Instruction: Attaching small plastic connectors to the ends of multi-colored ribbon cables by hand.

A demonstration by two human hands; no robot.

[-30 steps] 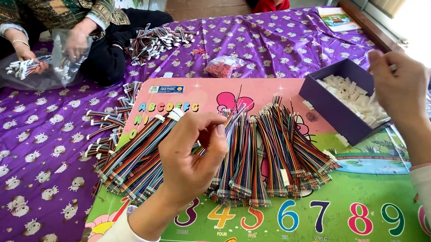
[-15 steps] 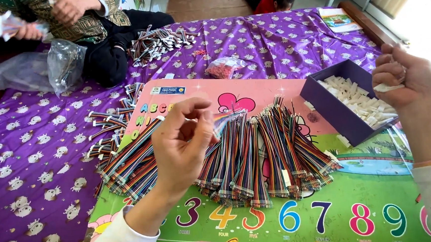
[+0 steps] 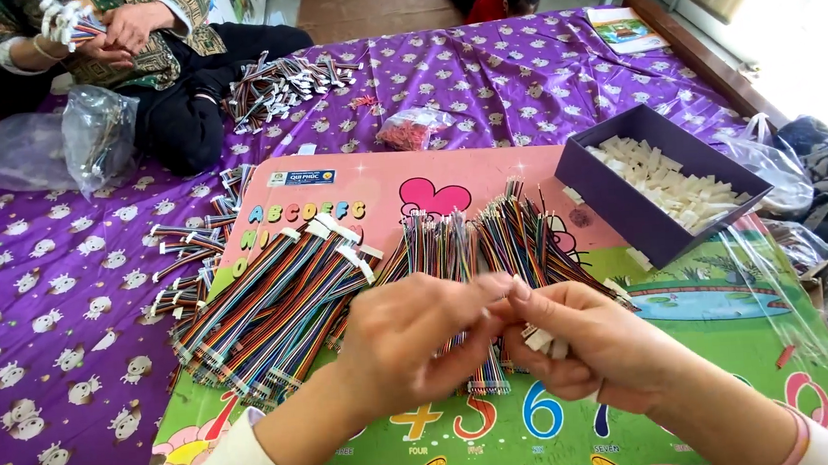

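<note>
A bed covered in a purple patterned sheet (image 3: 539, 81) carries a colourful children's mat (image 3: 503, 438). Over it, the left hand (image 3: 411, 338) and right hand (image 3: 593, 346) meet, fingers pinched together on a rainbow ribbon cable (image 3: 487, 367); the right hand's fingers also grasp small white connectors (image 3: 542, 340). Just beyond the fingers lie fanned piles of rainbow cables (image 3: 341, 285). Further right of the fingers sits a purple box (image 3: 613, 201) of white connectors. Far beyond, at the left, another person's hands (image 3: 124, 25) hold cables, a clear plastic bag (image 3: 92, 137) beside them.
</note>
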